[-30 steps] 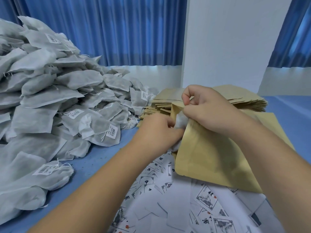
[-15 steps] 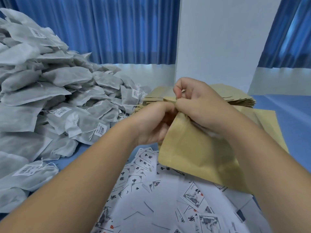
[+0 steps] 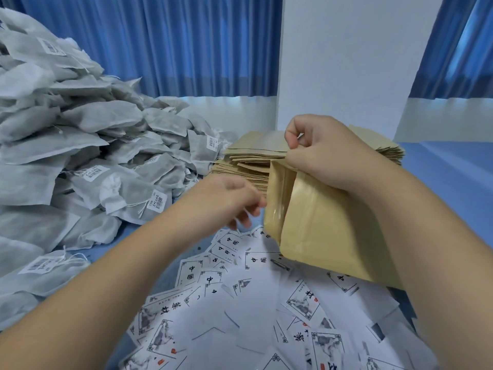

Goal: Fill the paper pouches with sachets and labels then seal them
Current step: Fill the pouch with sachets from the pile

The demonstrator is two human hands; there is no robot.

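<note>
Pouch hangs over the labels, open mouth facing left and long axis slanting down to the right. The right hand pinches its top edge. The left hand, blurred, loose-fingered and apparently empty, hovers just beside the mouth. It is probably the nearer hand for the labels below or the sachets further left.

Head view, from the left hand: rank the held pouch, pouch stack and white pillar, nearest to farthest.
1. held pouch, just right of the left hand and its fingertips
2. pouch stack, on the table behind the hand
3. white pillar, far back, to the right
</note>
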